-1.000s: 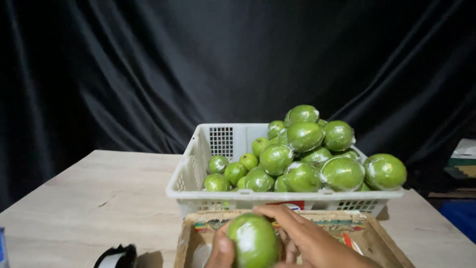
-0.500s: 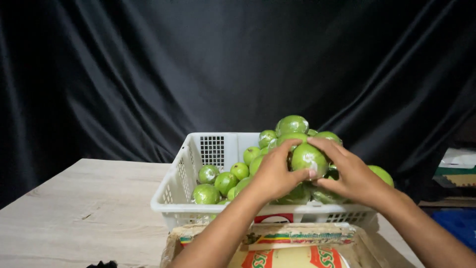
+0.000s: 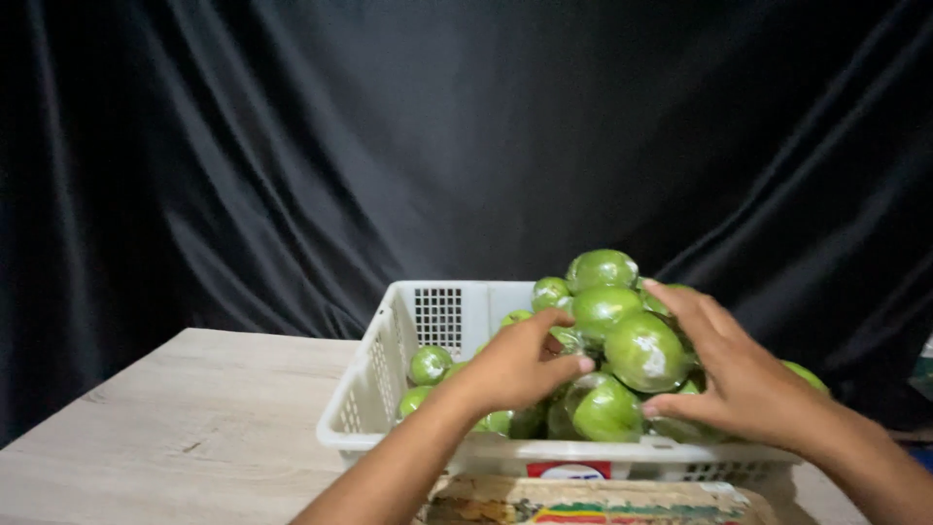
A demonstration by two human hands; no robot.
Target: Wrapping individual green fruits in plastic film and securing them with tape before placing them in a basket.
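Wrapped guava (image 3: pixel 643 350) now lower on pile, between both hands' grip

One white basket (image 3: pixel 389 389) stands on one wooden table (image 3: pixel 194 437); in the basket at least nine green fruits (image 3: pixel 643 352) show, others hidden; two hands over the basket; one printed box (image 3: pixel 593 501) just before it.

Both forearms and hands (image 3: pixel 520 365) bare, no sleeves.
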